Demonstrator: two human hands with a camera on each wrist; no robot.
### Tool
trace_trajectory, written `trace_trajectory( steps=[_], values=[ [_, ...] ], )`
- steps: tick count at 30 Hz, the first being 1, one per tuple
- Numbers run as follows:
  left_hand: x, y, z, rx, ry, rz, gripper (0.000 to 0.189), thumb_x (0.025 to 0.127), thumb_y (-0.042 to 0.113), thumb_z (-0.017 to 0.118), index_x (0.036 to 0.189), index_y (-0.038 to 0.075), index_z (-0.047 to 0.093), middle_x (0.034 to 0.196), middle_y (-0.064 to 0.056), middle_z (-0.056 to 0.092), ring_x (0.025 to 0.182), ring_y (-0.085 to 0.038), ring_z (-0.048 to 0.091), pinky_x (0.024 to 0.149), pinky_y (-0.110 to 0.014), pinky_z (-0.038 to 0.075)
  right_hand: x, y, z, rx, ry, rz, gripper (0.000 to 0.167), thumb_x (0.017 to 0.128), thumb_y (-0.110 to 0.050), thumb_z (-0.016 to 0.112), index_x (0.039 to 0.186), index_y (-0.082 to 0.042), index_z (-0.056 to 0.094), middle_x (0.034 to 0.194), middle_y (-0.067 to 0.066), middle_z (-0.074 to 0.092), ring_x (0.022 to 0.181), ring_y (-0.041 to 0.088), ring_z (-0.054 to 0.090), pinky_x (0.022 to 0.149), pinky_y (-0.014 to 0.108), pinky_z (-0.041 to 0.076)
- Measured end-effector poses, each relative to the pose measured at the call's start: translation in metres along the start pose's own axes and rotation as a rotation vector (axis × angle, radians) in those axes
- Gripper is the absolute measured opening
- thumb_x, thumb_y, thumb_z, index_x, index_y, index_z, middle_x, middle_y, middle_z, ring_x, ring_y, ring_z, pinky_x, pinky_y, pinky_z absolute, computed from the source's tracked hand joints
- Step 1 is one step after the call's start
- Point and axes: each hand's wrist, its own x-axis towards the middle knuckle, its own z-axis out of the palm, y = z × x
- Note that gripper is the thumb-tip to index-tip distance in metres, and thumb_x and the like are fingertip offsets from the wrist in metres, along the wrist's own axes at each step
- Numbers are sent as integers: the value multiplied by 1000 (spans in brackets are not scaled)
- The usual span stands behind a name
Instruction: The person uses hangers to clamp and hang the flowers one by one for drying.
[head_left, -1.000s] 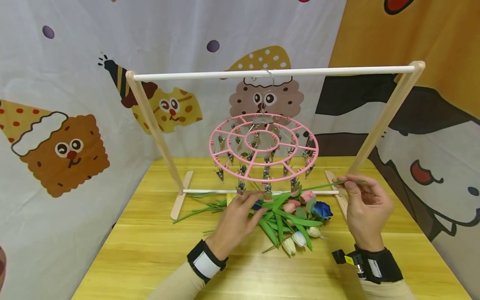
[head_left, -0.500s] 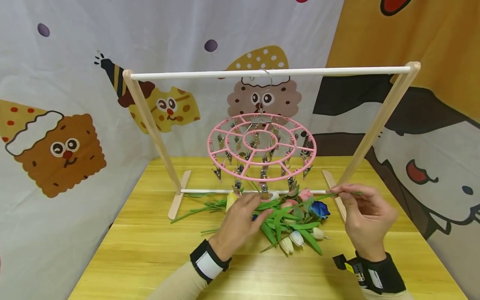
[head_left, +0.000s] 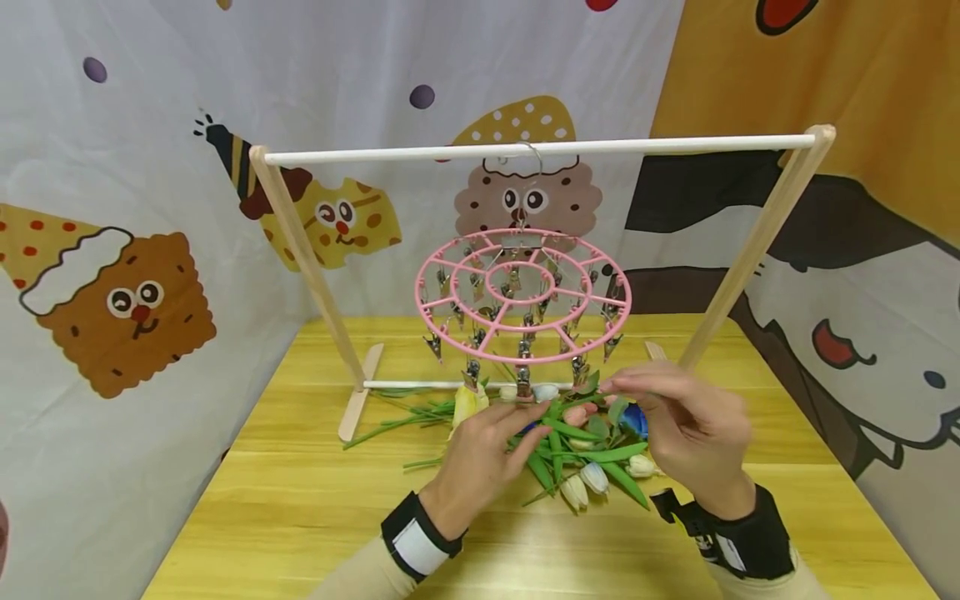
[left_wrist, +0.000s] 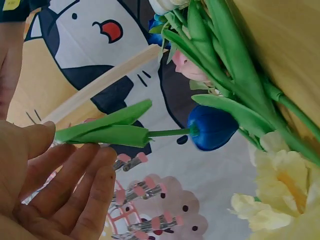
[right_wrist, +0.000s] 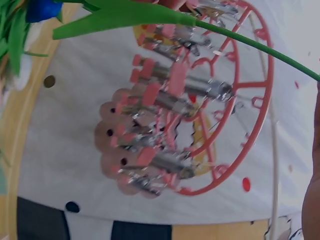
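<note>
Currently, I have both hands closed in fingertip pinches on one blue tulip [left_wrist: 214,127]. My left hand [head_left: 480,454] has its leaves [left_wrist: 110,132] between thumb and fingers, the other fingers bent loosely below; the petals show just past the tips. At three o'clock from it, my right hand [head_left: 697,433] is curled, thumb and fingers drawn together on the far part of the same tulip's stem [right_wrist: 257,47], so the stem stretches between my two hands. I cannot tell whether the petals touch the flower pile [head_left: 555,454].

That pile lies on the wooden table [head_left: 337,517], between and below my hands. A blue rose [head_left: 634,421] sits just beside my right hand at nine o'clock, a cream tulip [head_left: 641,467] at eight. Two pale tulips [head_left: 574,492] point toward me, near four o'clock from my left hand. At eleven, just past my left knuckles, is a yellow flower [head_left: 470,404] under one of the metal clips [head_left: 523,382]; contact there is unclear to me. Toward twelve, the round pink hanger [head_left: 495,356] with those clips hangs from the rack's white rod [head_left: 660,146].
</note>
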Motion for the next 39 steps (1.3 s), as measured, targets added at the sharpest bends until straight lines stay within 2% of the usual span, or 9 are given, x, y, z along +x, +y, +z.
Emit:
trace_trajectory(
  steps=[3, 5, 9, 12, 16, 20, 27, 32, 39],
  values=[
    [1, 2, 0, 4, 29, 8, 29, 106, 21, 89, 132, 8, 88, 119, -9, 91, 103, -18, 89, 92, -23, 71, 5, 1, 7, -37, -40, -21, 16, 108, 7, 76, 102, 22, 79, 100, 23, 87, 101, 15, 86, 64, 14, 47],
    [1, 3, -1, 7, 46, 10, 28, 105, 21, 91, 130, 8, 88, 117, -8, 91, 102, -18, 89, 91, -23, 71, 7, 1, 11, -39, -53, -25, 17, 109, 6, 76, 103, 21, 79, 101, 23, 88, 101, 14, 86, 62, 14, 42],
    [1, 5, -3, 13, 74, 13, 23, 104, 19, 92, 124, 10, 90, 113, -6, 91, 99, -16, 89, 89, -22, 71, 9, 1, 15, -10, -45, -7, 18, 109, 6, 75, 106, 24, 77, 102, 24, 87, 106, 13, 87, 76, 9, 58],
    [1, 6, -4, 17, 87, 20, 20, 104, 18, 92, 122, 10, 91, 112, -5, 91, 98, -15, 89, 87, -20, 70, 7, 0, 15, 55, -23, 37, 22, 108, 7, 77, 111, 28, 73, 109, 24, 87, 111, 15, 87, 93, 17, 68],
    [0, 7, -7, 30, 91, 27, 18, 104, 17, 92, 121, 12, 92, 110, -5, 91, 99, -14, 89, 87, -18, 69, -4, -2, 12, 108, 2, 146, 35, 106, 8, 79, 123, 35, 64, 123, 22, 85, 116, 19, 86, 99, 21, 69],
    [-1, 8, -10, 41, 94, 57, 21, 101, 16, 95, 121, 13, 92, 109, -4, 90, 97, -13, 88, 85, -15, 68, -23, -2, 7, 78, -32, 282, 40, 104, 11, 81, 129, 35, 62, 125, 20, 84, 115, 19, 87, 100, 24, 70],
    [-3, 8, -13, 52, 100, 103, 23, 100, 17, 95, 122, 12, 92, 109, -4, 89, 94, -13, 87, 82, -11, 66, -50, -5, 14, -24, -146, 469, 34, 96, 23, 80, 129, 15, 76, 124, 13, 85, 106, 9, 86, 89, 22, 71],
    [-4, 10, -13, 48, 102, 91, 23, 99, 17, 96, 121, 12, 92, 109, -4, 90, 96, -13, 88, 83, -12, 66, -53, -3, 19, -82, -165, 458, 42, 91, 29, 80, 125, 3, 82, 113, 21, 83, 101, 10, 86, 87, 23, 71],
    [-5, 10, -19, -13, 94, 48, 18, 98, 17, 97, 115, 15, 90, 104, 1, 89, 91, -8, 86, 83, -13, 67, -46, -3, 14, -128, -148, 441, 45, 87, 32, 80, 122, 3, 83, 108, 21, 85, 95, 6, 86, 85, 22, 71]
  ],
)
